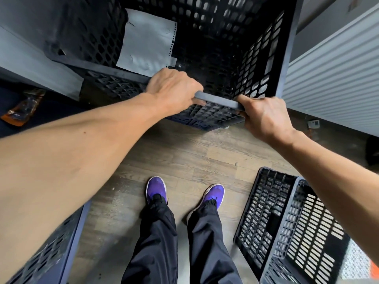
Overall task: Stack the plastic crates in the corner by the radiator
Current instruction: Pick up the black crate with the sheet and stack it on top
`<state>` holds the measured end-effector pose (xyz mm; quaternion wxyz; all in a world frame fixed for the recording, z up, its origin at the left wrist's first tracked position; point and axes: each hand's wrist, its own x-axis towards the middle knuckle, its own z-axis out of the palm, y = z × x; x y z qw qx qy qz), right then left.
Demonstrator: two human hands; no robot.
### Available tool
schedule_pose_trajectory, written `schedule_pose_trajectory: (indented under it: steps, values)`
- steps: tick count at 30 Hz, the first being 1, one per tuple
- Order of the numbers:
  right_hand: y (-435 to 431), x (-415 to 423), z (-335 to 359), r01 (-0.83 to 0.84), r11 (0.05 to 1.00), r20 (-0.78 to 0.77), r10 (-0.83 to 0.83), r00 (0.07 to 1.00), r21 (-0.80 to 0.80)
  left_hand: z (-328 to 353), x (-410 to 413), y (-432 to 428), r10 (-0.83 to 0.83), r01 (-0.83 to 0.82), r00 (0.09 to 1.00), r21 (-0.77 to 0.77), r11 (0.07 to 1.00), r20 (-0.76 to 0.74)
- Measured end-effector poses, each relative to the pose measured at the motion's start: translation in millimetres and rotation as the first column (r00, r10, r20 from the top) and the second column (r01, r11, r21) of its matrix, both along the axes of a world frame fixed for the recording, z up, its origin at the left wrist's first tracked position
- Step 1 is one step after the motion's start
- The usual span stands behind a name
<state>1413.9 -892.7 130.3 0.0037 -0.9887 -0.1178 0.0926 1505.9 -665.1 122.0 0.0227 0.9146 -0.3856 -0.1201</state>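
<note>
A tall black perforated plastic crate (223,48) stands ahead of me in the corner, its open top facing up. A grey sheet of paper (146,41) lies against its inner left wall. My left hand (174,90) grips the near rim, fingers curled over it. My right hand (264,115) holds the same rim further right, thumb on top. The white ribbed radiator (332,78) runs along the right side. Another black crate (291,228) lies tipped on its side on the floor at the lower right. A dark blue crate (51,255) shows at the lower left edge.
A grey wall or panel (37,64) borders the left. Something orange and black (22,109) lies at the far left. My feet in purple shoes (155,189) stand on wood-look flooring (184,156) between the crates. A small grey object (313,124) sits under the radiator.
</note>
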Motion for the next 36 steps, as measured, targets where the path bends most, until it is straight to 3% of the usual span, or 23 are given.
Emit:
schedule_pose_trajectory:
  steps: [14,19,24,31,36]
  values:
    - [8.9,-14.4,-9.5,0.071,0.997,0.029,-0.071,0.997,-0.014,2.0,-0.2,4.7,-0.033,0.035,0.998,0.033,0.999,-0.056]
    - [7.2,-14.3,-8.7,0.066,0.998,0.005,-0.066,0.998,-0.013,9.8,-3.6,10.5,-0.006,0.000,0.993,-0.051,0.999,-0.122]
    - [19.9,-4.1,-4.2,0.106,0.994,-0.018,-0.105,0.994,0.038,10.6,1.7,43.3,0.063,-0.064,0.993,-0.014,0.998,-0.100]
    - [66.4,19.0,2.2,0.052,0.983,-0.128,-0.030,0.991,0.178,20.6,24.7,114.1,0.142,-0.135,0.985,0.074,0.988,-0.099]
    - [93.1,37.9,-1.5,0.064,0.986,-0.116,-0.047,0.992,0.153,30.9,48.5,179.1,0.205,-0.194,0.977,0.167,0.967,-0.052]
